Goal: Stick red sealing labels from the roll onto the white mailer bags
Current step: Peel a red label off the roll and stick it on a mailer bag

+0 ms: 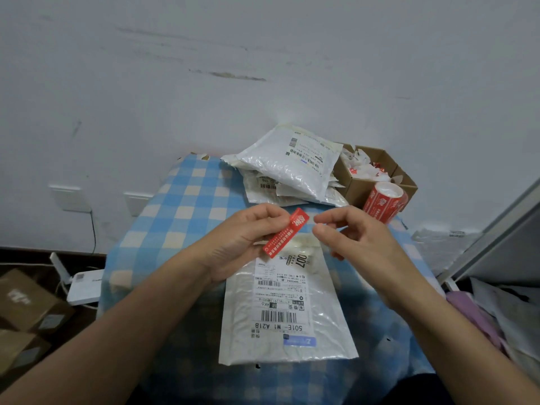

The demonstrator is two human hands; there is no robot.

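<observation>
We find the left hand (245, 232) pinching the label (285, 233), the right hand (352, 239) curled, its hold unclear; we advise pressing it flat across the far edge of the bag (287, 346).

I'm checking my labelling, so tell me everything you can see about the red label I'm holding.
The red label is a narrow strip with white print, off the roll, tilted diagonally. The left hand pinches its upper part; its lower end hangs above the far end of the white mailer bag. The right hand hovers beside its upper end; contact unclear.
</observation>
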